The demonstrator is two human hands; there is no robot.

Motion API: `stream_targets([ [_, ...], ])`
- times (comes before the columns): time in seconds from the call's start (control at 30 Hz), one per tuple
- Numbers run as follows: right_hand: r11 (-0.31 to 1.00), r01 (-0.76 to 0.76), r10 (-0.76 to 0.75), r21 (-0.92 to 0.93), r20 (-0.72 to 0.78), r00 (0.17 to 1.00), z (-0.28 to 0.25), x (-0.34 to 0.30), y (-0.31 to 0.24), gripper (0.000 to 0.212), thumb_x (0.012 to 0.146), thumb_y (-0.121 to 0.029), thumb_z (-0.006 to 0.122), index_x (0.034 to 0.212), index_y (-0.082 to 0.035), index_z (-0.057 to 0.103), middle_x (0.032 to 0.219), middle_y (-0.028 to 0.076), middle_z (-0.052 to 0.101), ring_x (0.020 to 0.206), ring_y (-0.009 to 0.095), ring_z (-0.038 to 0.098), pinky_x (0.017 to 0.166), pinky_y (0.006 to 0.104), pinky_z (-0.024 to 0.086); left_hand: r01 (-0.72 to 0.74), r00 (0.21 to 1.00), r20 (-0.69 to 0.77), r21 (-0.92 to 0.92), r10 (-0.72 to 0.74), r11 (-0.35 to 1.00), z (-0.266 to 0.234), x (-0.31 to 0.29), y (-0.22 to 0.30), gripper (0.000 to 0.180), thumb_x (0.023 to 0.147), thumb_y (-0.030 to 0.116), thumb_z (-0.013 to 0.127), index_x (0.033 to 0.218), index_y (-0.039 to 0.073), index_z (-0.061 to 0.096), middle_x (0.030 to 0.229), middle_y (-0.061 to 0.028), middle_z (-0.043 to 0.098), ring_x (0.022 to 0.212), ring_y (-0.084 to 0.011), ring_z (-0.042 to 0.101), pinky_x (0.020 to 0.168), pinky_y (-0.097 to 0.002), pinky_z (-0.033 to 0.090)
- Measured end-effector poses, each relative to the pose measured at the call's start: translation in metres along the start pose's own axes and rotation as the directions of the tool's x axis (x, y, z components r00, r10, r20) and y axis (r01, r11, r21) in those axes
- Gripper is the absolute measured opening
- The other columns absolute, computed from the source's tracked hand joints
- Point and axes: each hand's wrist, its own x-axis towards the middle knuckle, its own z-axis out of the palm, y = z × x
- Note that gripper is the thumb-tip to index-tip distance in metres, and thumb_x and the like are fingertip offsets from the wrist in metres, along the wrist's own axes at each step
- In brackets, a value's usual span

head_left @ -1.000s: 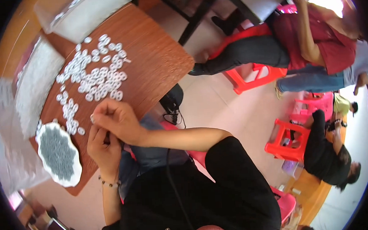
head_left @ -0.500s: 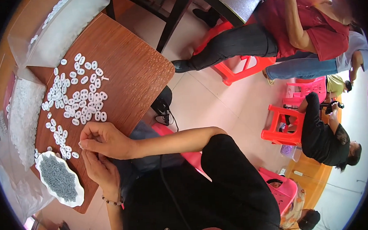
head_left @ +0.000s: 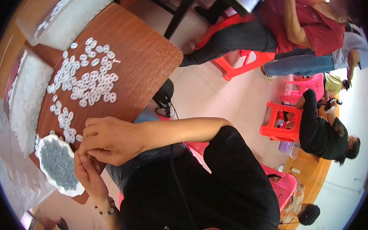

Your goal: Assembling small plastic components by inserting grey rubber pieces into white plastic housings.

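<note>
Both of my hands meet just off the table's near edge, fingertips together. My right hand [head_left: 112, 139] is closed, its fingers curled and its back turned up, covering whatever lies in its fingertips. Under it my left hand [head_left: 89, 174], with a beaded bracelet [head_left: 105, 208] at the wrist, is pinched closed; its contents are hidden too. Beside them stands a white scalloped dish [head_left: 50, 180] heaped with small grey screw-like pins [head_left: 58, 161]. Many small white oval pieces with two dark holes [head_left: 93, 86] lie scattered over the brown wooden table [head_left: 143, 54] beyond my hands.
Two clear bins of small white parts, one far [head_left: 69, 27] and one on the left [head_left: 29, 102], flank the pieces. A clear plastic bag [head_left: 25, 177] hangs at the left. Red stools [head_left: 278, 124] and several seated people are to the right.
My right hand has turned over, knuckles up, and now covers the fingertips, where a small white piece showed before. The view has shifted slightly.
</note>
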Motion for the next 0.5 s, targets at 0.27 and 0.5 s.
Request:
stream_targets([
  [0.27, 0.999, -0.024, 0.026, -0.027, 0.077, 0.997, 0.011, 0.01, -0.013, 0.018, 0.073, -0.004, 0.069, 0.09, -0.005, 0.064, 0.072, 0.008, 0.056, 0.068, 0.026, 0.052, 0.059, 0.0342, 0.043, 0.096, 0.994, -0.033, -0.256, -0.108, 0.962, -0.006, -0.005, 0.004, 0.024, 0.101, 0.018, 0.041, 0.096, -0.001, 0.055, 0.081, -0.0005, 0.056, 0.072, -0.0042, 0.053, 0.065, -0.0204, 0.048],
  [0.5, 0.988, -0.123, 0.133, -0.095, 0.111, 0.985, 0.02, 0.009, -0.021, 0.014, 0.072, 0.005, 0.069, 0.084, -0.003, 0.065, 0.072, 0.006, 0.059, 0.061, 0.018, 0.052, 0.052, 0.0276, 0.041, 0.06, 0.997, -0.026, -0.391, -0.077, 0.918, -0.008, -0.009, -0.004, 0.029, 0.098, 0.027, 0.048, 0.089, 0.002, 0.056, 0.066, 0.0048, 0.046, 0.056, -0.0025, 0.036, 0.051, -0.018, 0.029],
])
